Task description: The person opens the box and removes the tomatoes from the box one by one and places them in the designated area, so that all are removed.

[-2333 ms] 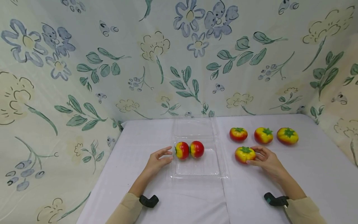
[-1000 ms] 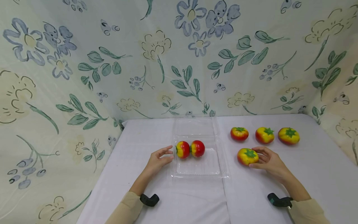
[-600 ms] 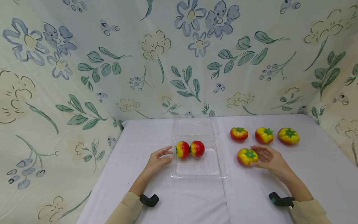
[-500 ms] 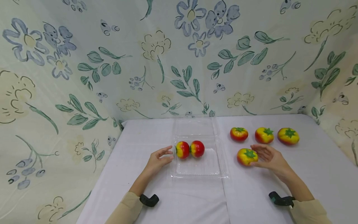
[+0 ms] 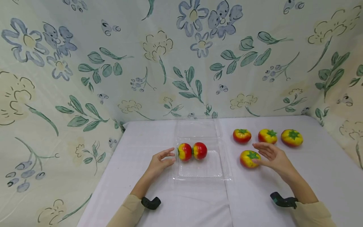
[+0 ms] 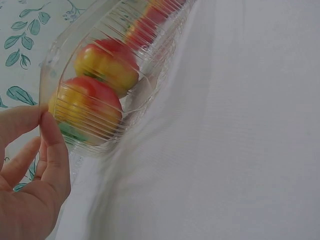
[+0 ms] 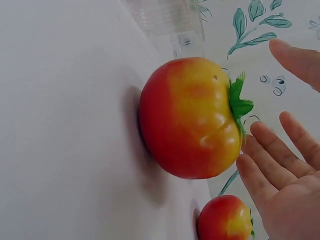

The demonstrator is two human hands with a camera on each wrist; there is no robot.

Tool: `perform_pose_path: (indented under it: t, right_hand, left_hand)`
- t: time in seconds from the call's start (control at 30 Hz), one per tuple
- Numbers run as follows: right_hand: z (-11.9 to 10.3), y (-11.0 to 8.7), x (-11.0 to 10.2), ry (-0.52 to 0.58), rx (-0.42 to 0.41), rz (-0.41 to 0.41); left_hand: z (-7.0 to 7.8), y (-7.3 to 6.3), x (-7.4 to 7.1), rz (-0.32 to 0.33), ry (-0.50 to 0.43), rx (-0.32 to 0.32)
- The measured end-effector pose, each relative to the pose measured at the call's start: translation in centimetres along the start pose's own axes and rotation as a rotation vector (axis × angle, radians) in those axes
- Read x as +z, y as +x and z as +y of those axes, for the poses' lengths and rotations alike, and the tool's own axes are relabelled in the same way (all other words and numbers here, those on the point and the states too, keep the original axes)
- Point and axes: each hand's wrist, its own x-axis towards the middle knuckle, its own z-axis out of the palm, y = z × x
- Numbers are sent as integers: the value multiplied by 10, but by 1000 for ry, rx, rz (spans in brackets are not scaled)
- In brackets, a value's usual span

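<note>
My left hand pinches the left rim of a clear plastic clamshell box between thumb and forefinger, as the left wrist view shows. Inside the box two red-and-yellow toy tomatoes, a left one and a right one, lie on their sides against each other. My right hand hovers with spread fingers at the right side of a yellow-red toy tomato, which sits upright on the cloth. In the right wrist view that tomato stands apart from the thumb, its green calyx facing the palm.
Behind the right hand, three more toy tomatoes stand in a row: one on the left, one in the middle and one on the right. The box's lid lies folded back toward the floral curtain. White cloth covers the table.
My right hand, earlier holding the near tomato, has let go, and its fingers have opened and risen off it. That tomato ended slightly to the right. My left hand keeps its place.
</note>
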Motion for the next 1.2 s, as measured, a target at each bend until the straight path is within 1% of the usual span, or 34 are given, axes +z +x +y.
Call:
perform_pose_path:
  t: [0.27, 0.53, 0.77, 0.8, 1.0, 1.03, 1.2]
  right_hand:
    - [-23, -3, 8, -28, 1, 27]
    - [-36, -7, 17, -30, -36, 31]
    - [-47, -9, 30, -62, -70, 33]
    - [-49, -8, 32, -64, -75, 29]
    - [-57, -6, 45, -86, -99, 24]
    - [-58, -6, 48, -93, -107, 23]
    - [-62, -5, 62, -128, -156, 24]
  left_hand:
    - [-3, 2, 0, 3, -2, -6]
    - [-1, 2, 1, 14, 10, -6]
    - [-3, 1, -1, -2, -18, 2]
    - [1, -1, 0, -4, -17, 7]
    - [2, 0, 0, 0, -11, 8]
    - [-2, 2, -1, 1, -10, 7]
    - [-2, 1, -2, -5, 2, 14]
